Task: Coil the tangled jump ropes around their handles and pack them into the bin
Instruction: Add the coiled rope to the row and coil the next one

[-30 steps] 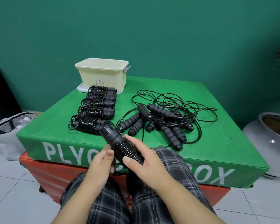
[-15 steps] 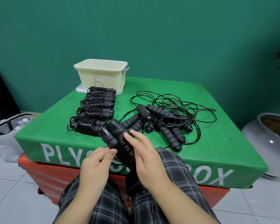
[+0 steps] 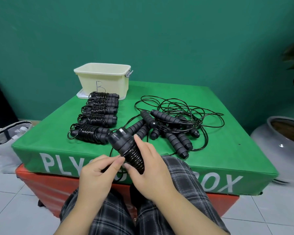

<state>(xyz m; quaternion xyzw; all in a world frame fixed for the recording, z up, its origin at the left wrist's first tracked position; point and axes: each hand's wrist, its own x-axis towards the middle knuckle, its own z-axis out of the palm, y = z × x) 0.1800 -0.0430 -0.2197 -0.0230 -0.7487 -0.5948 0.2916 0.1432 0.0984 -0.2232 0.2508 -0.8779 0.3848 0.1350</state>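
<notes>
Coiling under way: a jump rope bundle (image 3: 128, 150) is wound by hand in front of the green plyo box (image 3: 227, 150)

The right hand (image 3: 149, 172) curls around the paired handles, cord coiled along their lower part; the left hand (image 3: 98, 172) pinches the loose cord end beside the coil; 5 finished bundles (image 3: 98, 114) lie in a row on the box, leading back to the cream bin (image 3: 103, 82) at its far edge; a tangled pile (image 3: 173, 122) waits at the box's centre; the next move likely calls for tucking the end, then setting the bundle down.

Coiled ropes (image 3: 97, 118) beside cream bin (image 3: 104, 79); tangled ropes (image 3: 173, 126) right.
</notes>
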